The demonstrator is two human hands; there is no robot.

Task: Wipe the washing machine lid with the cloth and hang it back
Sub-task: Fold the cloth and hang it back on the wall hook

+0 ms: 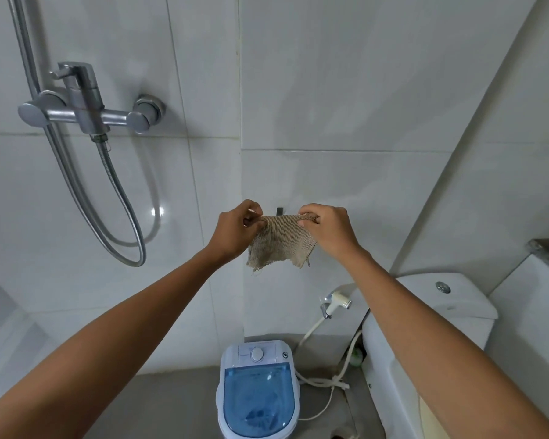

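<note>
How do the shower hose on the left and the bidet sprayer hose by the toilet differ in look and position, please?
The shower hose is shiny ribbed metal, while the sprayer hose is smooth and off-white. The shower hose hangs in a loop against the wall; the sprayer hose trails down to the floor beside the washing machine. Both run down from wall-mounted fittings.

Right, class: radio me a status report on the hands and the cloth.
Left hand and right hand pinch cloth top corners. Cloth at wall hook. Nothing in the way.

Tan woven cloth [281,240]; blue translucent lid [258,400].
</note>
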